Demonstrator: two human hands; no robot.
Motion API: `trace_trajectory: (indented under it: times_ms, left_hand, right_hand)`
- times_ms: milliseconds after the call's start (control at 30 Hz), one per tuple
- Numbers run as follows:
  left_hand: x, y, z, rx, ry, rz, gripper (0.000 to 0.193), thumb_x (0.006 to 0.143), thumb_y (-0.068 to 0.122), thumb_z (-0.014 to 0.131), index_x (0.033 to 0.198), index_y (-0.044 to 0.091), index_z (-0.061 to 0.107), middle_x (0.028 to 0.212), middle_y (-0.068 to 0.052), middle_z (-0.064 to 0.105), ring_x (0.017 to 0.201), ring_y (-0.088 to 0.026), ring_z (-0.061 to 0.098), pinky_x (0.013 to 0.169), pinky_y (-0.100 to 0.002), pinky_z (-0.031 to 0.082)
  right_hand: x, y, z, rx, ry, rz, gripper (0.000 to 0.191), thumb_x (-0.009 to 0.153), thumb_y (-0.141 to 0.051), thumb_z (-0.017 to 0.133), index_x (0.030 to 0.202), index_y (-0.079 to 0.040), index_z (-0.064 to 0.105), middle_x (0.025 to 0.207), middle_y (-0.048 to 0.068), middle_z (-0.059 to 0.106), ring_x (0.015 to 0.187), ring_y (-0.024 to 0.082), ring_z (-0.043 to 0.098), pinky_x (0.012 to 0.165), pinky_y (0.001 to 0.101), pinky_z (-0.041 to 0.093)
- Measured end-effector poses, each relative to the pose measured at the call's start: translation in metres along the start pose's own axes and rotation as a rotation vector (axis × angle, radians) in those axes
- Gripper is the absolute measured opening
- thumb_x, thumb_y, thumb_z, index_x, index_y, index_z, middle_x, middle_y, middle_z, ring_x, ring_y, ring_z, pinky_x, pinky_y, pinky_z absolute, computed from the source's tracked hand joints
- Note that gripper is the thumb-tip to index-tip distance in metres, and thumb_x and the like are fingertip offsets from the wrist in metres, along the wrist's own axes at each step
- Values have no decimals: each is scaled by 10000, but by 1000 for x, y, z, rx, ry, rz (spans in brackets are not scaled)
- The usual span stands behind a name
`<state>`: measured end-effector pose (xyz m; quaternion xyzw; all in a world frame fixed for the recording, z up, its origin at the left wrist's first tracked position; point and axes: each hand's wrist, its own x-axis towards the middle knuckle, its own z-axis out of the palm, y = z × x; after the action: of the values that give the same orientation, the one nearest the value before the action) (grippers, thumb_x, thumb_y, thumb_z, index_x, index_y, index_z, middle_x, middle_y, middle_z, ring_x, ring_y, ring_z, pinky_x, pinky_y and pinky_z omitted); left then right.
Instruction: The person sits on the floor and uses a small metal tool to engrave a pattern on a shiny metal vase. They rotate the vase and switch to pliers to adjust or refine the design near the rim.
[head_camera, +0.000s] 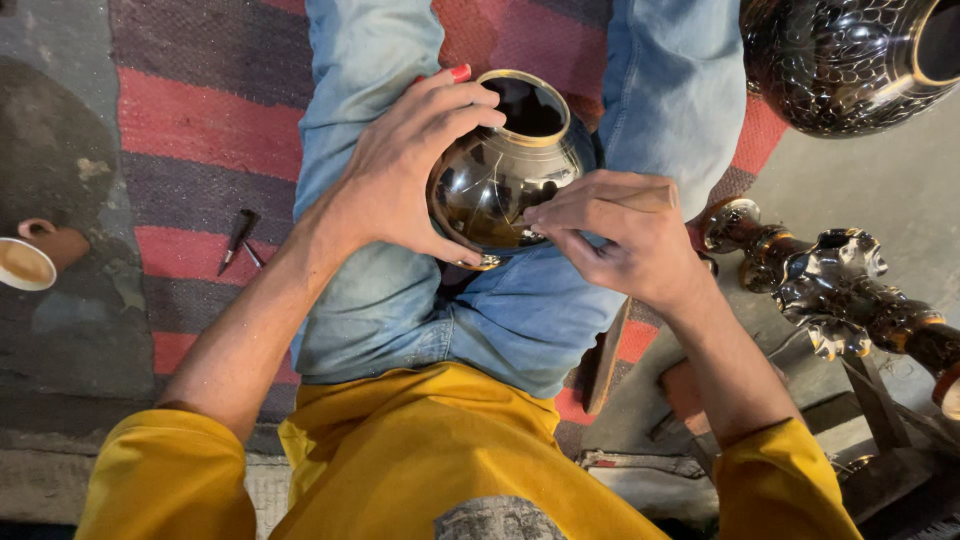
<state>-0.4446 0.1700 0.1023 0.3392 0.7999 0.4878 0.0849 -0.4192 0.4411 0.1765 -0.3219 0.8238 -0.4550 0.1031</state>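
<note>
A person seen from above wears a mustard-yellow top with long sleeves pushed up to the elbows; a grey printed patch sits at its chest; faded light-blue jeans cover both legs; the left hand (400, 175) has a red-painted thumbnail; the right hand (620, 235) wears no ring or glove.

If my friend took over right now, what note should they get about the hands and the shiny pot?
Left hand: wrapped around the shiny dark pot, steadying it on the lap.
Right hand: grips a thin wooden-handled tool, tip against the pot's side.
Nearby: two small tools on the striped rug, a cup on the left, a patterned vase and an ornate stand on the right.
Done: a few fine lines scratched.
Left: most of the surface is plain.
</note>
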Motion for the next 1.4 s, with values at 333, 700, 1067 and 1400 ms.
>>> trace_trajectory:
  times_ms: [333,700,1067,1400]
  left_hand:
    - [0,1,3,13,-2,-1,1167,449,461,1037,1429,118,503,1518,-95,482,1482,-411,392,1244,-550,362]
    - [4,7,5,37,-42,-32,1206,401,450,1018,1447,108,524,1482,-104,488,1434,-427,413,1195,-550,390]
    - [5,3,8,16,-14,6,1097,467,431,1022,1401,126,534,1479,-97,491,1457,-412,410,1209,-548,398]
    - [4,7,13,36,27,-18,1122,446,455,1025,1401,132,532,1473,-97,494,1457,-399,414,1187,-535,426]
  right_hand:
    - [-6,-3,-8,-65,-71,-53,231,795,61,791,992,-40,726,1063,34,767,988,233,743,900,366,612]
    - [-18,1,-9,-18,-78,-39,230,783,48,801,975,-36,707,1055,40,766,995,248,740,895,368,607]
    - [-47,0,35,417,619,543,135,963,118,735,1066,63,667,1050,155,753,956,127,712,862,236,584]
    - [-16,-17,45,217,738,674,95,976,59,738,1009,35,653,986,93,754,945,109,734,843,228,611]
